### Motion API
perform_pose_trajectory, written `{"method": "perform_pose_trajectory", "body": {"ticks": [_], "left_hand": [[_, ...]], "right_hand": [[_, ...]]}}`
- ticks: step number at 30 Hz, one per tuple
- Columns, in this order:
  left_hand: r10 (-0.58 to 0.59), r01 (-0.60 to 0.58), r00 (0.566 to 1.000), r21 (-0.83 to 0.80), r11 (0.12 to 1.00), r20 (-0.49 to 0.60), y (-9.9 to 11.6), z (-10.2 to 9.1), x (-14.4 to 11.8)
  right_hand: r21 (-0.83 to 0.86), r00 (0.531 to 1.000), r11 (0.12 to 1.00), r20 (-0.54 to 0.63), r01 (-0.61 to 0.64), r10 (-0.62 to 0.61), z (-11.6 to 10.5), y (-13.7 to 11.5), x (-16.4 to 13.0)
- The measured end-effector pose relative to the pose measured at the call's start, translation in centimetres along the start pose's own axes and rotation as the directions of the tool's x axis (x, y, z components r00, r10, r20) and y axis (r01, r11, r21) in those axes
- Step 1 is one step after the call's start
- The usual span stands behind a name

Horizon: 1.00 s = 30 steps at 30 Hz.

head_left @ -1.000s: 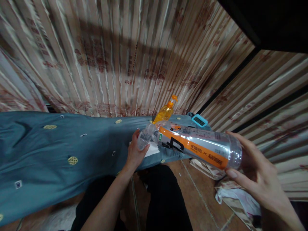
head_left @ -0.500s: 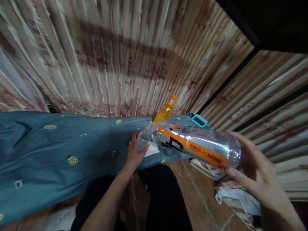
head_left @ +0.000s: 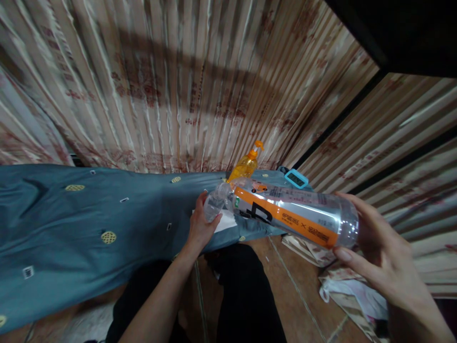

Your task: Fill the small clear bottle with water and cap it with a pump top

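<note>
Orange and silver bands wrap the large clear drink bottle [head_left: 285,216], which is tipped well over on its side above the teal patterned cloth [head_left: 143,205], its base toward the camera and its neck pointing left. Its mouth meets, or comes very close to, the rim of a small clear plastic cup [head_left: 213,209]; exactly where they touch is hard to make out. The right hand [head_left: 389,255] has the bottle by its base end, thumb below and fingers above, spread wide to span its girth. The left hand [head_left: 200,226] has its fingers curled closely about the cup, thumb on the near side, over a white sheet [head_left: 225,222]. From this pose, the step in hand looks like pouring from bottle to cup, though no stream shows and the liquid level in either cannot be told. What the next move seems to call for is a steady cup and a small, controlled change of tilt from the right wrist, with the neck lined up over the opening so nothing runs onto the sheet. Just behind the bottle's neck stands an amber pump bottle [head_left: 243,166], near enough to get knocked, with a blue-framed digital display [head_left: 296,178] farther right
</note>
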<state>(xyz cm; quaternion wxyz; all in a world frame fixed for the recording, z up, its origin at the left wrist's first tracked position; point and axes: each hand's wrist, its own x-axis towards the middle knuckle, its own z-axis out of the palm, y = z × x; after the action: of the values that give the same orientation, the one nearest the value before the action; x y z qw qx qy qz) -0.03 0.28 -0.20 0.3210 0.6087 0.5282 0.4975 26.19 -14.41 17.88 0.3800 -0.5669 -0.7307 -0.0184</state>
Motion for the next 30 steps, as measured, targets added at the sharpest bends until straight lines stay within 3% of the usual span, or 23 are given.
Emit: {"method": "perform_pose_trajectory", "body": {"ticks": [30], "left_hand": [[-0.009,0.009,1.0,-0.004,1.0,0.011,0.21,-0.05,-0.04]], "right_hand": [[-0.026,0.999,0.999,0.012,0.041,-0.041,0.01,-0.17,0.57]]}}
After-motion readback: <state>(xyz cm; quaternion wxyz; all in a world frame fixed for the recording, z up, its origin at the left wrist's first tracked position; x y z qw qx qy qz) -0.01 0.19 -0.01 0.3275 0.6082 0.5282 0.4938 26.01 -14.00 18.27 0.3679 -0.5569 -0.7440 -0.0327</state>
